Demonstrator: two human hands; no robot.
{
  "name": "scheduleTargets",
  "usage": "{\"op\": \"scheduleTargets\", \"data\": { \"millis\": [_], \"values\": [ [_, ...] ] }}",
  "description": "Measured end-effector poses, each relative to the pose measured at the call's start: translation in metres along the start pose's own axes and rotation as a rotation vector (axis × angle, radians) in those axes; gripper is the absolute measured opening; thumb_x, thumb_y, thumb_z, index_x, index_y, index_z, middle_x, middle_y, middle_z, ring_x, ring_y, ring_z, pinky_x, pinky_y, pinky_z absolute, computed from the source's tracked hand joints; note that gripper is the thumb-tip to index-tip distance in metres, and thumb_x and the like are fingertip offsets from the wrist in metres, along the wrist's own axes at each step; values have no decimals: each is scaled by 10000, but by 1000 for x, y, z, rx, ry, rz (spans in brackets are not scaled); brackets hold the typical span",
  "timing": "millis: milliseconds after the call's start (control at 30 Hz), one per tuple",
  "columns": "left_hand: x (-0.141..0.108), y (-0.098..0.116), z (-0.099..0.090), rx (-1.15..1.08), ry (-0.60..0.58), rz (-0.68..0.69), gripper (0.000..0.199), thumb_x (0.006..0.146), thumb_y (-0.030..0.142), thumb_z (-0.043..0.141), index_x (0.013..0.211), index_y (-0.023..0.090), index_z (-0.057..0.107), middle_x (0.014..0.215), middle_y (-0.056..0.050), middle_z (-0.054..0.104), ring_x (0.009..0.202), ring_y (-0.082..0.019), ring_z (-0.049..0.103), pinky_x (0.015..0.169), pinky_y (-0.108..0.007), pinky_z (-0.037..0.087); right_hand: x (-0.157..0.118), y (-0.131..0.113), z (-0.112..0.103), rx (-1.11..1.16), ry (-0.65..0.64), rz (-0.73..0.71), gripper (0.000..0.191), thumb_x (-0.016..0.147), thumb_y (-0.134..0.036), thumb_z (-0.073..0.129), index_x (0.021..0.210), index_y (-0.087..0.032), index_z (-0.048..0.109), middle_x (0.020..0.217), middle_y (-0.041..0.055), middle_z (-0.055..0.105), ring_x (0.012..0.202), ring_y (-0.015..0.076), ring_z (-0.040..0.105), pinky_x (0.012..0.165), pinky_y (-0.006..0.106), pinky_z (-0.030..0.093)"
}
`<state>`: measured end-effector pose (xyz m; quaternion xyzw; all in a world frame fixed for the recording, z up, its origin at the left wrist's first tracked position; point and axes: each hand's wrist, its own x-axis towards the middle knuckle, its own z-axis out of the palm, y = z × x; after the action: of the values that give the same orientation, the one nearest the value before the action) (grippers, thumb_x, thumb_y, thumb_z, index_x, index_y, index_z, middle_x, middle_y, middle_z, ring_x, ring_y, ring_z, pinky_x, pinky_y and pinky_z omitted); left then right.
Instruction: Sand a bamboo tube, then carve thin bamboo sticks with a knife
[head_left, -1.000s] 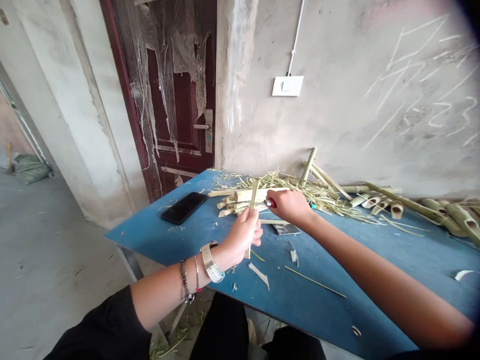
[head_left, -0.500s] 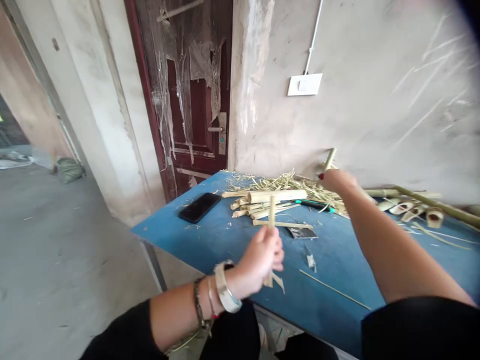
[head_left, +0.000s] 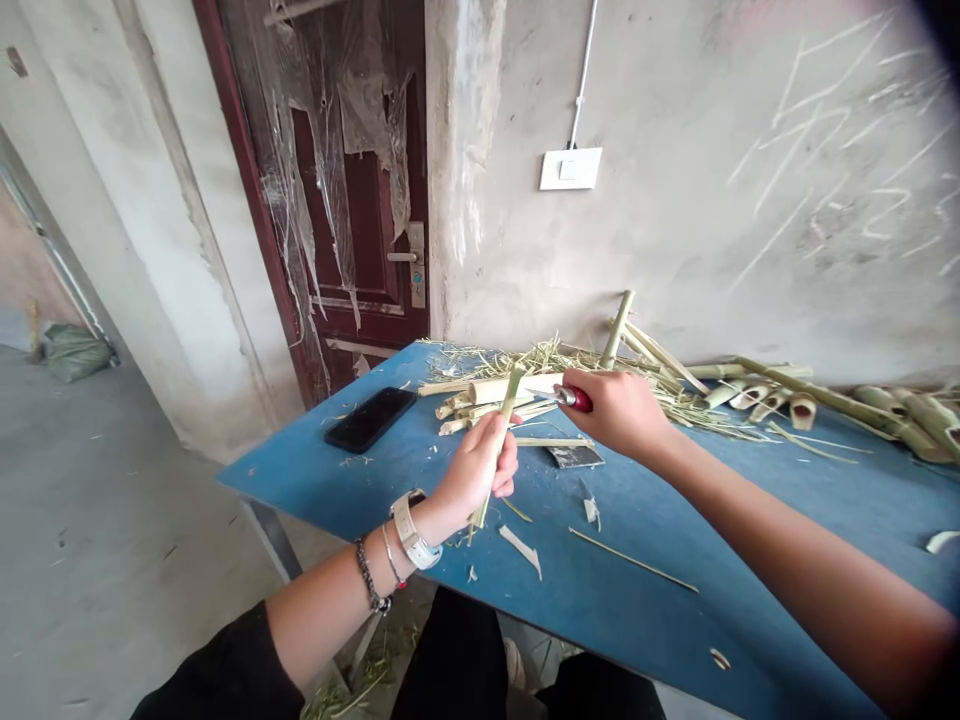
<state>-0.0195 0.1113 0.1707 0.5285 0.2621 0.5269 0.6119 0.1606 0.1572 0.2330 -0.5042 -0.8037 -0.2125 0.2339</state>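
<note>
My left hand (head_left: 480,462) is closed around a thin green bamboo strip (head_left: 513,388), whose upper end stands out above the fist and whose lower end shows below it. Close by on the right, my right hand (head_left: 619,408) grips a knife (head_left: 574,398) with a red handle. Its blade points left, towards the top of the strip. Behind both hands, a thick pale bamboo piece (head_left: 489,390) rests on a stack of cut bamboo pieces (head_left: 456,410). A dark flat piece (head_left: 576,457) lies just below my right hand.
On the blue table (head_left: 300,482) are a black phone (head_left: 370,419), a heap of shavings (head_left: 555,355), a thin strip (head_left: 634,560) and loose scraps. Bamboo tubes (head_left: 802,410) lie along the wall at right. One bamboo piece (head_left: 618,328) sticks up behind my right hand.
My right hand has come back from the far side of the table to beside my left hand, now showing the knife. The strip in my left hand has tilted. The view has shifted right.
</note>
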Motion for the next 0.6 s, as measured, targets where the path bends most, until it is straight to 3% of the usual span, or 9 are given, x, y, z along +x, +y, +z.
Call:
{"op": "scheduleTargets", "data": {
  "millis": [233,400,600],
  "values": [
    [-4,2,7,176,43,44,193,901,379,382,910,206,467,562,77,316,384,-44,235,361,-167,221,-5,-24,4,-133,-65,-44,177,768,-255,425,723,-194,585,600,33,591,470,115,432,460,250,156],
    [-8,1,14,424,180,99,184,874,348,436,961,202,507,558,53,371,440,-83,332,413,-192,285,5,-26,13,-143,-122,-93,209,785,-244,419,752,-180,615,618,46,597,515,124,485,468,252,175],
    [5,0,11,328,228,2,141,879,308,425,899,185,491,538,63,355,408,-69,299,386,-180,242,42,-16,28,-173,-149,41,249,808,-244,414,882,-180,643,682,82,616,586,170,549,506,263,262]
  ]
}}
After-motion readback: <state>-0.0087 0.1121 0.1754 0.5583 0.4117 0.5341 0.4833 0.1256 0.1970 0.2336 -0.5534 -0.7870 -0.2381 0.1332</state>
